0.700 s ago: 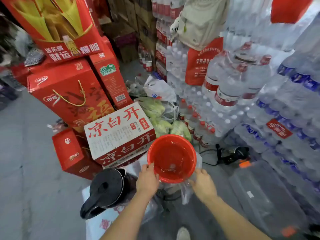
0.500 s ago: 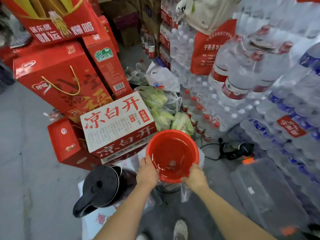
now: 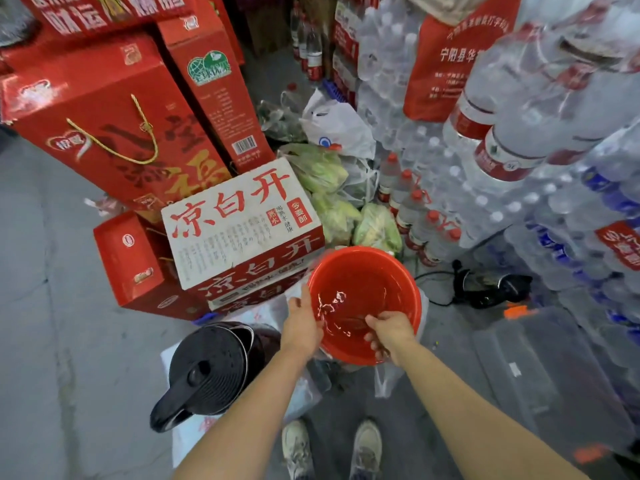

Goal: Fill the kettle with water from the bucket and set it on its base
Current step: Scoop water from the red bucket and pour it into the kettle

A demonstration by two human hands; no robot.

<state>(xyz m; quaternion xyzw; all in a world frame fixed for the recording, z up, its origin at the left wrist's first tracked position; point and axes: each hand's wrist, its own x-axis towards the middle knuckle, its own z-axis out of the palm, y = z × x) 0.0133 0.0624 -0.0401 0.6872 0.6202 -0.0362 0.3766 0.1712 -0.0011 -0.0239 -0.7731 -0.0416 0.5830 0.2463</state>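
A red plastic bucket [image 3: 367,275] with a little water in it sits low in the middle of the view. My left hand [image 3: 300,327] grips its near left rim. My right hand [image 3: 389,332] reaches over the near right rim, fingers curled on the edge and inside. A black kettle [image 3: 214,365] with its lid half open stands to the left of the bucket, by my left forearm, handle pointing toward me. The black kettle base [image 3: 488,289] with its cord lies on the floor to the right of the bucket.
A white and red carton [image 3: 239,220] and red gift boxes [image 3: 114,133] crowd the left and back. Shrink-wrapped water bottles [image 3: 519,150] are stacked along the right. Bagged greens [image 3: 332,199] lie behind the bucket. My shoes [image 3: 332,448] stand on the grey floor below.
My right hand has moved from beside the bucket onto and over its rim. The water now ripples. The view has tilted down, bringing my shoes into sight.
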